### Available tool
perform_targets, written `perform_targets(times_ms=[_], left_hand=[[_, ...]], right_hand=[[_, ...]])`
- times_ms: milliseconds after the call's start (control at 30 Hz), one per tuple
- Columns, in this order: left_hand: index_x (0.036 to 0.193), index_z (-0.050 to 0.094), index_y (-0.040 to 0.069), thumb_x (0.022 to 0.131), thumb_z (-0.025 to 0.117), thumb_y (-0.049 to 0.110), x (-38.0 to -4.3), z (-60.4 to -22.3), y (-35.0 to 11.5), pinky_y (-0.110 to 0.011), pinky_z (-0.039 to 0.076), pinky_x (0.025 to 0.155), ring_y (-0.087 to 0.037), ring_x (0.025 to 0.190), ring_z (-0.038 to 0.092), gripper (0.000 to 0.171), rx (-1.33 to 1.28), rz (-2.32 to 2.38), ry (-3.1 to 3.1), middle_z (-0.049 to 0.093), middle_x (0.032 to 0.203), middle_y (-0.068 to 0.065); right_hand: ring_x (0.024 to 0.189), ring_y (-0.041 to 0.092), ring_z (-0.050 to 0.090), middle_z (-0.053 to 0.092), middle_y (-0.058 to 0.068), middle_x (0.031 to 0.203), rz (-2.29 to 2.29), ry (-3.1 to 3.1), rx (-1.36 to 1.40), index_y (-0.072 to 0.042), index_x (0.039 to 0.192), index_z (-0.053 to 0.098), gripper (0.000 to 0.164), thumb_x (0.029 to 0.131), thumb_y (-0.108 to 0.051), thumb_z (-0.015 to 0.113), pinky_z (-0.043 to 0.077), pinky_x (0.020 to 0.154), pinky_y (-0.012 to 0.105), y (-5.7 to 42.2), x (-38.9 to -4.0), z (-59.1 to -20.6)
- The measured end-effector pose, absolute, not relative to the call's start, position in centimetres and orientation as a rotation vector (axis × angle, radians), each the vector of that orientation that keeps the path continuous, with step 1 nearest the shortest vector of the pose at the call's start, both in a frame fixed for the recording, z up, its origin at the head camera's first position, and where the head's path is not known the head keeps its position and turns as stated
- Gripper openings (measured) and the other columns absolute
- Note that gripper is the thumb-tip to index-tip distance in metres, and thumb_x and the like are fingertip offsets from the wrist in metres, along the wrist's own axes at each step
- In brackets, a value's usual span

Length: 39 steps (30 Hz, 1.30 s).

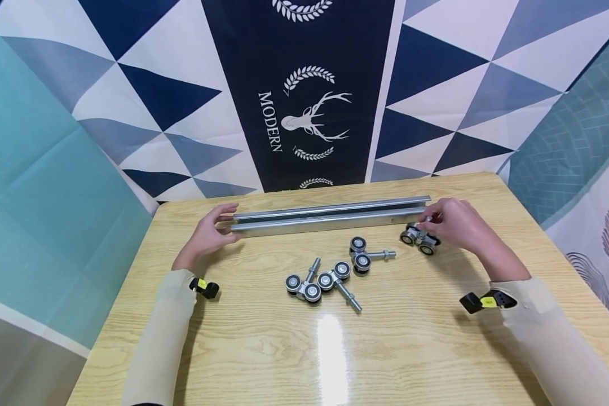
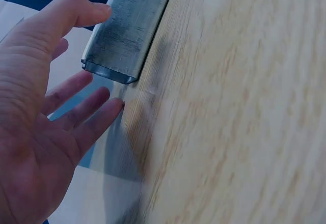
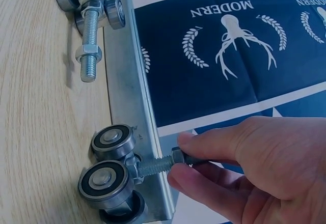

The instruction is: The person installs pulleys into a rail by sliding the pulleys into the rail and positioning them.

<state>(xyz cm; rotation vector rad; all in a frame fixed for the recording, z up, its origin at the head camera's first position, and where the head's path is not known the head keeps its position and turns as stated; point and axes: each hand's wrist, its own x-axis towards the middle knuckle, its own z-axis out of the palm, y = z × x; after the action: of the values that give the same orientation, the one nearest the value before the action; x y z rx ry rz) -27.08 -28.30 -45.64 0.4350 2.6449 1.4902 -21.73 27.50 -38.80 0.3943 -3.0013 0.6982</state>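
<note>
I see right hand [image 1: 457, 223] pinching roller trolley [image 3: 127, 169] by its bolt [image 3: 157, 166] beside metal rail [image 1: 330, 224], left hand [image 1: 208, 234] loosely spread at rail's other end, three more trolleys [image 1: 337, 277] cluttering table [image 1: 264, 349] between them.

Rail [image 1: 330, 223]: coloured silver
Wheels [image 1: 312, 292]: ringed in black
Table [image 1: 254, 344]: grained in tan
Cloth [image 1: 170, 98]: patterned with navy-and-white triangles

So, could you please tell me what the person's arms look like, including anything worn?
The left sleeve and right sleeve are long, plain and cream. The left camera and right camera, worn at the wrists, are black with yellow markings. The left grip and right grip wear no gloves, and no cables show.
</note>
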Motion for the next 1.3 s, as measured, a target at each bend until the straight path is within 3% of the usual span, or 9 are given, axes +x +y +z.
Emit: perform_targets(times_ms=[633,1067,1300], left_hand=[[0.139,0.059,0.010,0.081,0.084,0.014,-28.1,-46.4,-27.9,-0.054,0.050,0.104,-0.034,0.120,0.058,0.064,0.366,1.447,2.670,0.058,0.140,-0.015],[0.138,0.060,0.013,0.082,0.083,0.019,-28.6,-46.7,-28.0,-0.054,0.049,0.105,-0.033,0.117,0.058,0.060,0.364,1.420,2.647,0.058,0.139,-0.015],[0.137,0.061,0.014,0.082,0.083,0.019,-28.6,-46.7,-27.9,-0.053,0.049,0.105,-0.033,0.116,0.059,0.060,0.341,1.423,2.636,0.059,0.137,-0.015]], right_hand=[[0.062,0.020,0.054,0.073,0.015,0.083,0.706,-2.976,0.412,-0.005,0.090,0.080,0.009,0.087,-0.013,0.076,0.042,0.051,0.032,27.4,-21.7,-38.9],[0.067,0.020,0.062,0.073,0.011,0.077,0.774,-2.848,0.393,-0.003,0.093,0.079,0.017,0.085,-0.018,0.079,0.048,0.055,0.032,28.0,-21.5,-39.9],[0.060,0.016,0.057,0.073,0.012,0.074,0.791,-2.804,0.342,-0.004,0.091,0.079,0.017,0.084,-0.019,0.081,0.044,0.049,0.027,28.0,-21.2,-40.1]])
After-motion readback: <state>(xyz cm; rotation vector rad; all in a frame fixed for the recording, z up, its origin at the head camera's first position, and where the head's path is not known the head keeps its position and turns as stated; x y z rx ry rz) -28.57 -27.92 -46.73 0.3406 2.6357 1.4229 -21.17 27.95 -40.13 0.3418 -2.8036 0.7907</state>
